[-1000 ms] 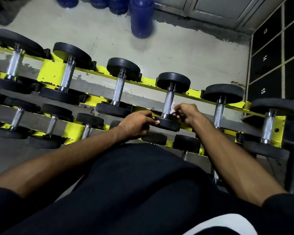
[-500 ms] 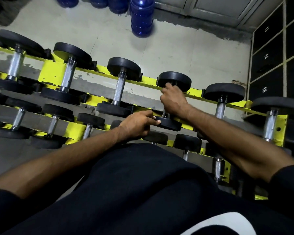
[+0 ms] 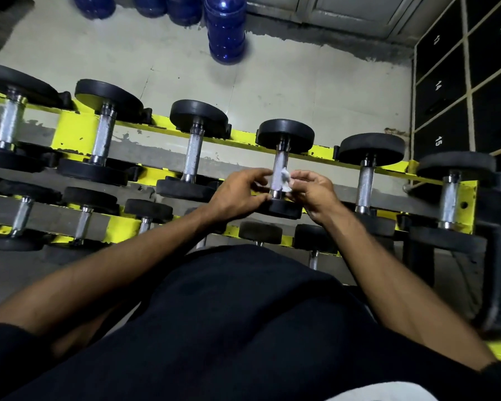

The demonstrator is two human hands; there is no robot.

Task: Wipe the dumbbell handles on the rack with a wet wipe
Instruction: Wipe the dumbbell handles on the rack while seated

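A yellow rack holds several black dumbbells with metal handles in two rows. The dumbbell in the upper row's middle lies between my hands. My right hand pinches a small white wet wipe against the right side of its handle, near the lower end. My left hand rests its fingertips on the handle's left side and on the near black weight.
Blue water jugs stand on the pale floor behind the rack. Black numbered lockers fill the right side. More dumbbells sit left and right on the rack. My dark-clothed body fills the lower view.
My right hand came back down from the top of the handle to its lower end, with the wipe showing again. My left hand shifted up from the near weight toward the handle.
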